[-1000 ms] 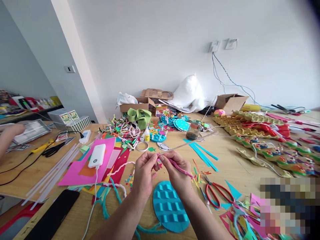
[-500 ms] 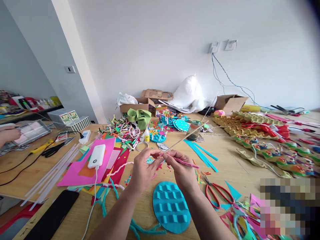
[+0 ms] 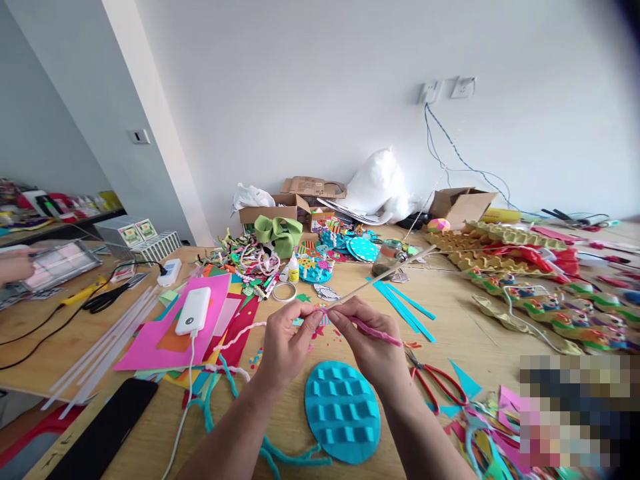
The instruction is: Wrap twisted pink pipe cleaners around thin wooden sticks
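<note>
My left hand (image 3: 293, 337) pinches the lower end of a thin wooden stick (image 3: 385, 275), where some pink yarn sits against it. My right hand (image 3: 367, 337) is closed beside it, fingertips on the same spot, and the fuzzy pink yarn (image 3: 377, 332) trails from it to the right. The stick slants up and away to the right. How the yarn goes round the stick is hidden by my fingers. Below my hands lies a teal oval (image 3: 343, 412) with rows of raised folded strips. Teal yarn (image 3: 295, 460) lies to its left.
Red-handled scissors (image 3: 440, 387) and paper scraps (image 3: 500, 433) lie at the right. A white power bank (image 3: 194, 311) rests on coloured paper at the left. Egg cartons (image 3: 540, 293), a glass jar (image 3: 385, 257) and a glue bottle (image 3: 293, 268) stand farther back. Another person's hand (image 3: 17, 265) shows at far left.
The stick has tipped a little lower and shifted right. My hands have drawn closer together at its lower end, and the right hand has turned slightly outward.
</note>
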{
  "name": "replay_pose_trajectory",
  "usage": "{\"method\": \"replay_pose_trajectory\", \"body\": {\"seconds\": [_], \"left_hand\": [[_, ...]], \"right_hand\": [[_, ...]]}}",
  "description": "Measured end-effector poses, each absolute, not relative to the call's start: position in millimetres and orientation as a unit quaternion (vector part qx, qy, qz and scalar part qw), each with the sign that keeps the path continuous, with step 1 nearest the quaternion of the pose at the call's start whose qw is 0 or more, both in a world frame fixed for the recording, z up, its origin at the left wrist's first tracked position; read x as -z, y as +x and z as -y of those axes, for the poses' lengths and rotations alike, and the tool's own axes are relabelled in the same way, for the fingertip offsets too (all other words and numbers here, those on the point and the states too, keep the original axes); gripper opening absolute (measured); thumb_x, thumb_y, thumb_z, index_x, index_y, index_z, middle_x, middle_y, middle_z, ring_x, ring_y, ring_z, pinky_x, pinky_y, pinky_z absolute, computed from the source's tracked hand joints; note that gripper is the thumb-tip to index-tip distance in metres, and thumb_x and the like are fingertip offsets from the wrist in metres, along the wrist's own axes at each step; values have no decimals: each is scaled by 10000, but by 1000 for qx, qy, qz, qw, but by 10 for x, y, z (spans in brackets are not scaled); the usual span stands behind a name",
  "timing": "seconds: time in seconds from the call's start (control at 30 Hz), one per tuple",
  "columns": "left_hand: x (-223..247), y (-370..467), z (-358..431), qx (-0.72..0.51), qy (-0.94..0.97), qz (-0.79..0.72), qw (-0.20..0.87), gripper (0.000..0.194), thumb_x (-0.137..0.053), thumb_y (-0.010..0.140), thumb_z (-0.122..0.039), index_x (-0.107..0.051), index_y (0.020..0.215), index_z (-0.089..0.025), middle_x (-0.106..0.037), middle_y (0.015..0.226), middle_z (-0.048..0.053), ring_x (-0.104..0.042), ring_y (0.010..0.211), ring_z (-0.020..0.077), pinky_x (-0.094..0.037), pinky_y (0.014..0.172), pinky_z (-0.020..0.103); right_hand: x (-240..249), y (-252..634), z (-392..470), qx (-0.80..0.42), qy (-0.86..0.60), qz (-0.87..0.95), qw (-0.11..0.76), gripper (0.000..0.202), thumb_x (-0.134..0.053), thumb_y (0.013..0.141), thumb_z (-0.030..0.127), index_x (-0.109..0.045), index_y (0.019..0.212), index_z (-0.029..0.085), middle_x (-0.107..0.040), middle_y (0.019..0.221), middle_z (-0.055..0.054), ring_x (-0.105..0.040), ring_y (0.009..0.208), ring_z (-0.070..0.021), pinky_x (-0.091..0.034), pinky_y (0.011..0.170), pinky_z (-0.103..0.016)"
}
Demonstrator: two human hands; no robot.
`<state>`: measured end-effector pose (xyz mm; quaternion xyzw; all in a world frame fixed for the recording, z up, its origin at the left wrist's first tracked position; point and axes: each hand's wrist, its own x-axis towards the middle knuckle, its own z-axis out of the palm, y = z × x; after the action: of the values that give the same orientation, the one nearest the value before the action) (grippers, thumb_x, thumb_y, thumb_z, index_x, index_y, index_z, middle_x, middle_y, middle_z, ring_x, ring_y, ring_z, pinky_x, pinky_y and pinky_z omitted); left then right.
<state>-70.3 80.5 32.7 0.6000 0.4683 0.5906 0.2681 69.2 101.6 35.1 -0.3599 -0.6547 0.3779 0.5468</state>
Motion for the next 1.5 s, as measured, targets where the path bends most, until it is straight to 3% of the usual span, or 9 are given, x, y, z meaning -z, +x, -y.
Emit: {"method": "replay_pose_trajectory", "body": {"seconds": [0.13, 0.4, 0.73, 0.83, 0.97, 1.07, 1.27, 1.37, 1.5], "left_hand": [[-323, -688, -791, -594, 565, -448, 357, 227, -577, 811, -325, -622, 663, -159, -541, 590, 2, -487, 588, 119, -385, 567, 216], [-315, -716, -792, -592, 488, -390, 509, 215, -621, 774, -339, -620, 669, -151, -590, 589, 24, -507, 569, 117, -372, 549, 220], [-440, -820, -752, -514, 423, -341, 664, 266, -673, 723, -382, -620, 647, -132, -418, 503, -26, -440, 485, 91, -454, 543, 258], [-431, -820, -765, -513, 466, -358, 625, 251, -631, 770, -375, -642, 702, -134, -504, 563, 1, -507, 545, 107, -477, 582, 256], [-424, -789, -766, -559, 543, -435, 452, 207, -677, 735, -327, -692, 867, -169, -655, 780, 56, -608, 725, 161, -499, 684, 270], [-401, -765, -759, -597, 583, -455, 311, 208, -724, 685, -261, -722, 888, -215, -688, 846, 69, -622, 800, 194, -493, 751, 295], [-323, -719, -739, -598, 642, -465, 120, 162, -628, 766, -192, -734, 868, -261, -695, 835, 76, -607, 829, 216, -457, 804, 329], [-321, -675, -707, -597, 645, -468, 92, 145, -596, 785, -172, -715, 842, -232, -681, 798, 74, -601, 799, 205, -451, 757, 305], [-352, -635, -660, -607, 612, -471, 190, 91, -589, 797, -217, -679, 795, -199, -655, 756, 58, -599, 745, 188, -452, 691, 274]], "right_hand": [[-392, 700, -957, -345, -365, 669, 548, 122, -629, 805, 272, -710, 743, 205, -619, 680, -18, -564, 650, -149, -430, 600, -257], [-394, 714, -981, -421, -352, 645, 531, 165, -645, 787, 327, -700, 745, 178, -644, 706, -45, -582, 686, -176, -451, 630, -283], [-384, 734, -979, -471, -341, 636, 508, 229, -656, 768, 387, -682, 729, 163, -635, 669, -35, -566, 641, -156, -440, 583, -256], [-391, 734, -967, -455, -348, 639, 514, 204, -649, 778, 355, -659, 713, 163, -637, 670, -34, -570, 645, -157, -447, 592, -257], [-391, 730, -967, -423, -369, 642, 523, 185, -646, 778, 338, -652, 708, 167, -635, 667, -30, -563, 634, -154, -441, 583, -253], [-380, 716, -972, -412, -376, 644, 523, 191, -637, 783, 346, -658, 712, 169, -630, 655, -26, -567, 631, -157, -441, 577, -254], [-394, 683, -939, -369, -376, 660, 535, 158, -626, 801, 312, -692, 733, 186, -630, 679, -23, -577, 652, -156, -445, 601, -257], [-418, 680, -890, -347, -378, 666, 542, 129, -625, 807, 287, -712, 766, 200, -624, 685, -20, -583, 660, -156, -444, 598, -255], [-446, 691, -839, -322, -377, 671, 551, 112, -625, 812, 262, -726, 793, 218, -618, 680, -19, -579, 643, -153, -440, 575, -255]]}}
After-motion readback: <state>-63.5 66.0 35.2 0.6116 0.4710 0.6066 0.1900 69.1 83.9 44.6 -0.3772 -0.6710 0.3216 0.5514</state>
